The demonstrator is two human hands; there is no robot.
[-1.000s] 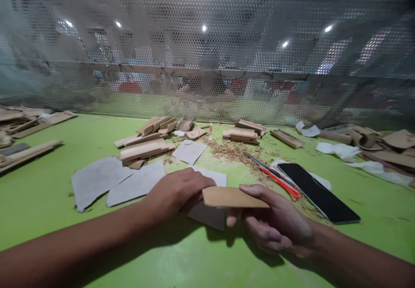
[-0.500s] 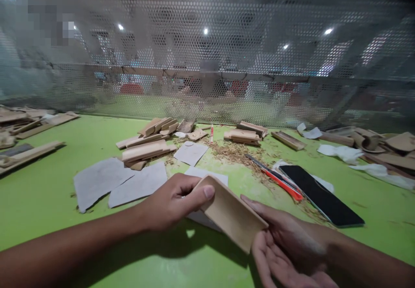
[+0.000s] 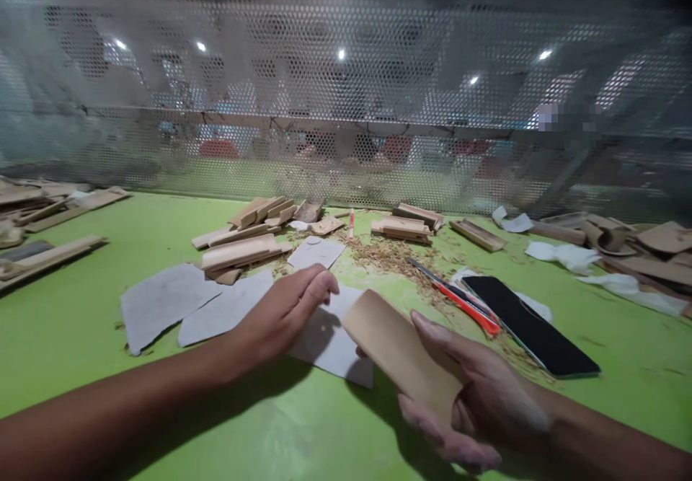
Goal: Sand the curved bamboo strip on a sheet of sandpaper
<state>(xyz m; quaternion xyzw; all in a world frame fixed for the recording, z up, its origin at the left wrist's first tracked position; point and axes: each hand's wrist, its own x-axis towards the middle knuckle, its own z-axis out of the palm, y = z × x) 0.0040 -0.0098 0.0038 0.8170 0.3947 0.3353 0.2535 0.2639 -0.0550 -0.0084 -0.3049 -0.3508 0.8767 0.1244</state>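
Note:
My right hand (image 3: 476, 387) grips a curved, pale piece of bamboo (image 3: 405, 355), its thumb along the upper edge and its fingers below. The piece is tilted, its far end pointing up and left. My left hand (image 3: 289, 308) is apart from it, just to the left, with fingers curled in and thumb pressed against them; nothing shows between them. Under and beyond my hands lies a white-grey sheet (image 3: 338, 351), partly covered by the left hand. More such sheets (image 3: 167, 301) lie to the left, and a smaller sheet (image 3: 317, 252) lies farther back.
A red-handled cutting tool (image 3: 470, 311) and a black phone (image 3: 533, 329) lie to the right. Wood shavings (image 3: 389, 254) are scattered mid-table. Stacked bamboo pieces (image 3: 243, 250) and others (image 3: 403, 228) stand farther back. A perforated metal screen (image 3: 346, 99) closes off the green table's (image 3: 270, 430) far side.
My left hand has let go of the bamboo piece and drawn slightly up and left. My right hand has closed around the piece, which has turned and shifted a little right.

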